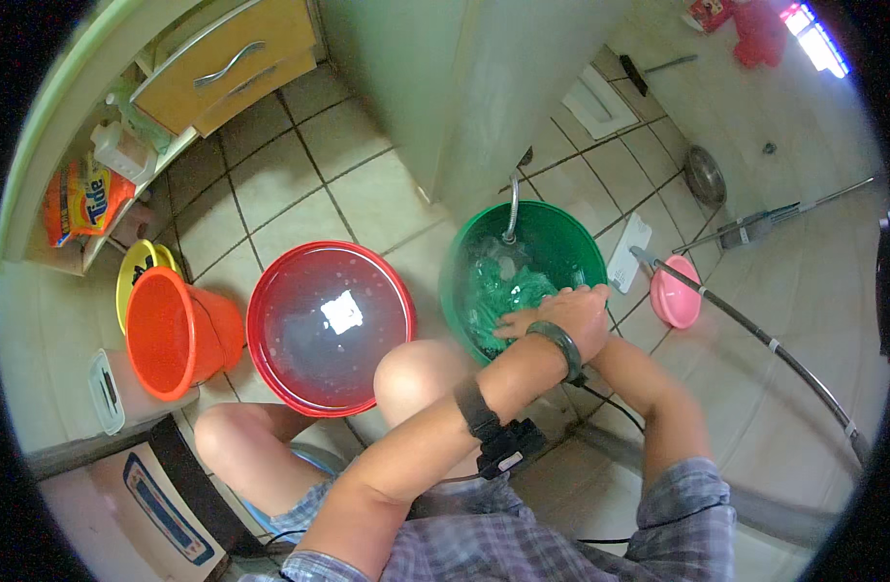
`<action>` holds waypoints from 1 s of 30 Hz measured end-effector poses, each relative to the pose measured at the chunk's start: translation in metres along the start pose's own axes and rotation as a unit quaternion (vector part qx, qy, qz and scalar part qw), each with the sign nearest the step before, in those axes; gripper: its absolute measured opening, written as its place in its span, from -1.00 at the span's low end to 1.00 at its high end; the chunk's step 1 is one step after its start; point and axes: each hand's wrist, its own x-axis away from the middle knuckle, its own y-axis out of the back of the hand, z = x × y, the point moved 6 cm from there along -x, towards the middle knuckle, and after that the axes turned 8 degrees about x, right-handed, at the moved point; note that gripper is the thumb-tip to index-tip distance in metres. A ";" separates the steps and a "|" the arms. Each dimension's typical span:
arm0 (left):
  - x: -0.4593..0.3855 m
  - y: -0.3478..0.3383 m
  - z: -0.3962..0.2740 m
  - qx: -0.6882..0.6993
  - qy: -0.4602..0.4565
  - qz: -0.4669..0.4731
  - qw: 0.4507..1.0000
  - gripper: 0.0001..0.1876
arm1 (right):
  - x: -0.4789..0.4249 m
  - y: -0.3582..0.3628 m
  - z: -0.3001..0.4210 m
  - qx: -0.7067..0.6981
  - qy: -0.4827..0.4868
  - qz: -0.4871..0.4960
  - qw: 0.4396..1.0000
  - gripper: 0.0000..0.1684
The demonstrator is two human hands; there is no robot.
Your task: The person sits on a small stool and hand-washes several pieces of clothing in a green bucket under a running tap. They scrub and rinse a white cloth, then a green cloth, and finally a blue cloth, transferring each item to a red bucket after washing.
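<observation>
A green plastic basin point(605, 251) stands before me on the tiled floor with water in it. A metal spout point(514, 211) reaches over its far rim, and below it the surface point(514, 280) looks green and rippled; whether cloth lies there is unclear. My left hand point(576, 313), with a dark bangle point(559, 342) at its wrist, crosses over my right arm near the basin's near right rim; its fingers are bent and partly hidden. Beneath it, the fingers of my right hand point(516, 324) show at the water, the rest covered by my left wrist.
To the left stand a red basin point(410, 313) of water, an orange bucket point(158, 335) and a white bin point(107, 393). Shelves hold a Tide bag point(89, 200). A flat mop point(750, 324) and pink bowls point(678, 291) are at right; a wall corner point(438, 94) juts out ahead.
</observation>
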 end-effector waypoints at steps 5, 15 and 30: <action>-0.016 -0.023 0.071 0.061 0.014 -0.150 0.987 -0.77 | 0.010 0.012 -0.023 -0.123 0.027 0.062 0.990 -0.60; -0.003 -0.013 0.097 -0.106 0.152 0.062 0.981 -0.81 | -0.080 0.050 -0.043 -0.166 -0.036 -0.156 0.973 -0.55; 0.003 0.018 0.104 -0.093 0.138 -0.073 0.983 -0.86 | -0.148 0.057 -0.019 -0.057 -0.097 0.105 0.988 -0.55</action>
